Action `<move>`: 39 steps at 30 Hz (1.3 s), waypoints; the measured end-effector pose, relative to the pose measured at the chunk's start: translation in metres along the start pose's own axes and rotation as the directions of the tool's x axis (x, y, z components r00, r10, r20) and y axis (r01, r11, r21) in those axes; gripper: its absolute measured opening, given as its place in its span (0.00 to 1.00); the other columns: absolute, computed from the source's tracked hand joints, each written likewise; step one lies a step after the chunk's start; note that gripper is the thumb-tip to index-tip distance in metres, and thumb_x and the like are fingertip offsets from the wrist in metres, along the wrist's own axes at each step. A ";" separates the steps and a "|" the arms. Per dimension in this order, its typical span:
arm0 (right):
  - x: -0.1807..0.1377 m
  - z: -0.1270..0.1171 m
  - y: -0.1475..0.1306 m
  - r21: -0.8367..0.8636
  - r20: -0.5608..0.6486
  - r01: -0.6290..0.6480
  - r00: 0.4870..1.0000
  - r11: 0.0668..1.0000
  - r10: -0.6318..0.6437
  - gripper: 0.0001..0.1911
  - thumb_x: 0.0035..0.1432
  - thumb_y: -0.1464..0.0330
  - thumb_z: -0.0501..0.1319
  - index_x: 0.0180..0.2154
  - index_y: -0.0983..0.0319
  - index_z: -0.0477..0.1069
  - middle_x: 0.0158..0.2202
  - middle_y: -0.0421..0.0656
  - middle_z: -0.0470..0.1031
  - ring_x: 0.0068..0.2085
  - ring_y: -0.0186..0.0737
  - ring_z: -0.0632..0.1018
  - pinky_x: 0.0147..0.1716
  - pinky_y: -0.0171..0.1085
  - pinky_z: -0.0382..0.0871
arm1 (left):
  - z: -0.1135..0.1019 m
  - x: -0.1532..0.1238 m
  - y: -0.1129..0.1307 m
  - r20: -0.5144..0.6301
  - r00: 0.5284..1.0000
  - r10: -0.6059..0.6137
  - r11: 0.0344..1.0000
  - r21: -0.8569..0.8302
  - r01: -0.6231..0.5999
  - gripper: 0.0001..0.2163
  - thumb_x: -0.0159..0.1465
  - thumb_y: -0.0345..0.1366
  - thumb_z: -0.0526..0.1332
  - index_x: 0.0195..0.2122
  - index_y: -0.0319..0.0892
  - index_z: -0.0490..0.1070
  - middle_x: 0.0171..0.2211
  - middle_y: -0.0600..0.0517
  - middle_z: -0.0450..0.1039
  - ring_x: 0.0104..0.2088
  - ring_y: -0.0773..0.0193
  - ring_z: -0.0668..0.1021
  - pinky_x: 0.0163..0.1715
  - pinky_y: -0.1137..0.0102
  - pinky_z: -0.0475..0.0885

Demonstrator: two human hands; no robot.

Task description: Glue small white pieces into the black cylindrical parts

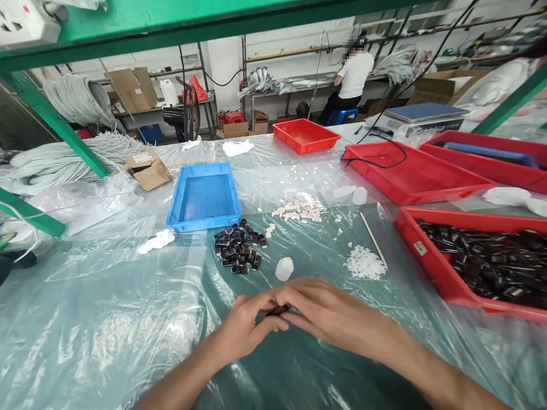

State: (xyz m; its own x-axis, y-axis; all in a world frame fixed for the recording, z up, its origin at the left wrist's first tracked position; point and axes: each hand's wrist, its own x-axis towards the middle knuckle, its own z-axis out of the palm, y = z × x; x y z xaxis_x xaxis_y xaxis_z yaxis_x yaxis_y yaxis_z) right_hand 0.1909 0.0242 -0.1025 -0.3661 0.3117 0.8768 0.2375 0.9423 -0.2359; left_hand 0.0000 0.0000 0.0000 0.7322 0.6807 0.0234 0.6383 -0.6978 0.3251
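Note:
My left hand [248,324] and my right hand [329,313] meet low over the plastic-covered table, fingers pinched together on one small dark part [278,310], mostly hidden by the fingers. Just beyond them stands a small white bottle [284,269]. A pile of several dark parts [237,246] lies further back on the left. A heap of tiny white pieces [364,263] lies to the right, beside a thin wooden stick [373,240]. More white pieces [299,210] are scattered behind.
An empty blue tray [204,196] sits behind the dark pile. A red tray [431,267] on the right holds many dark parts; other red trays [410,176] stand behind it. A green frame [55,122] crosses above. A person sits at a far bench [352,74].

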 end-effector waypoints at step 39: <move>-0.026 0.013 0.039 0.213 -0.517 0.024 0.851 0.977 0.091 0.25 0.53 0.77 0.62 0.54 0.67 0.66 0.36 0.49 0.69 0.35 0.37 0.71 0.26 0.36 0.66 | -0.016 0.017 -0.025 -0.374 0.857 0.353 0.901 0.383 -0.204 0.18 0.62 0.22 0.60 0.52 0.42 0.69 0.41 0.45 0.74 0.43 0.62 0.77 0.35 0.68 0.76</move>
State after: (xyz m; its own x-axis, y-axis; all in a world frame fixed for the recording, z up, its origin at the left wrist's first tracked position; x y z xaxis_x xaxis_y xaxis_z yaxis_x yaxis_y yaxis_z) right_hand 0.1984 0.0547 -0.1403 0.1750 0.2885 0.9413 0.0313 0.9540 -0.2982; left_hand -0.0071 0.0327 0.0076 0.7642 0.4208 0.4888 0.5169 -0.8529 -0.0740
